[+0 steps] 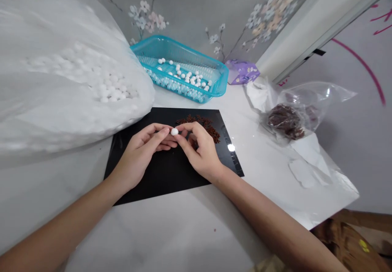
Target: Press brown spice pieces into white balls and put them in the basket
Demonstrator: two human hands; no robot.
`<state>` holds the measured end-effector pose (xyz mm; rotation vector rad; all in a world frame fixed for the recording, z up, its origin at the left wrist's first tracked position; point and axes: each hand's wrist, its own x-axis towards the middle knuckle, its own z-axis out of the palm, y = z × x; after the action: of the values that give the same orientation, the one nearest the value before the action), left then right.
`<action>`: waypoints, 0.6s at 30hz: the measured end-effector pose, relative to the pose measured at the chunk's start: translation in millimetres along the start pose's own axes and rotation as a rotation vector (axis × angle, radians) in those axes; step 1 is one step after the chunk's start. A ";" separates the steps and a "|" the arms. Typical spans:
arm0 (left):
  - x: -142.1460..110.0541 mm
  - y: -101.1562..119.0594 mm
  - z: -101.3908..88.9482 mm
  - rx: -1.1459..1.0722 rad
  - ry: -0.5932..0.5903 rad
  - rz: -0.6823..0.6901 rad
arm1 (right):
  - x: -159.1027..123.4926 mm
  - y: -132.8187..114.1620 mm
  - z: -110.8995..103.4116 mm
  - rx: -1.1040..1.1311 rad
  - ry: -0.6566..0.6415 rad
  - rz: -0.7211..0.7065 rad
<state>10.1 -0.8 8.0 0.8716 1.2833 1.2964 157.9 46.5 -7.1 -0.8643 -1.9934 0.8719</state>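
Note:
A small white ball (174,132) is held between my two hands, above a black mat (159,170). My left hand (145,145) pinches its left side with thumb and forefinger, the other fingers curled below. On the ball's other side, the thumb and forefinger of my right hand (199,145) close on it. Just behind my right hand lies a pile of small reddish-brown pieces (211,133) on the mat, partly hidden by the fingers. Whether anything is stuck to the ball is too small to tell.
A large translucent bag (116,88) full of white balls bulges on the left. Behind the mat stands a blue plastic basket (219,86) with several white balls. To the right are a purple packet (243,72), a clear bag of dark brown material (286,121) and crumpled white paper (309,157).

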 end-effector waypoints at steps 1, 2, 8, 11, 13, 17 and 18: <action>0.0 -0.1 -0.1 0.011 0.006 0.001 | 0.0 -0.4 0.0 0.000 -0.002 0.006; 0.1 -0.2 -0.3 0.022 0.012 0.005 | 0.0 -0.8 0.1 -0.001 -0.005 0.012; 1.1 -0.9 -1.5 -0.006 0.029 0.009 | 0.5 -1.2 0.6 0.018 -0.003 0.022; 1.1 -0.2 -1.0 -0.016 0.052 -0.004 | 0.7 -0.3 0.6 0.024 -0.009 0.028; 1.0 0.5 -0.6 -0.011 0.063 -0.003 | 0.8 0.2 0.4 0.023 -0.015 0.034; 1.0 0.9 -0.7 0.012 0.059 0.004 | 0.6 0.2 0.1 0.029 -0.017 0.035; 1.1 0.7 -1.0 0.013 0.057 0.002 | 0.6 0.1 0.1 0.029 -0.017 0.034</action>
<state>8.8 0.2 8.4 0.8509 1.3370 1.3241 157.6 47.0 -7.0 -0.8799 -1.9809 0.9277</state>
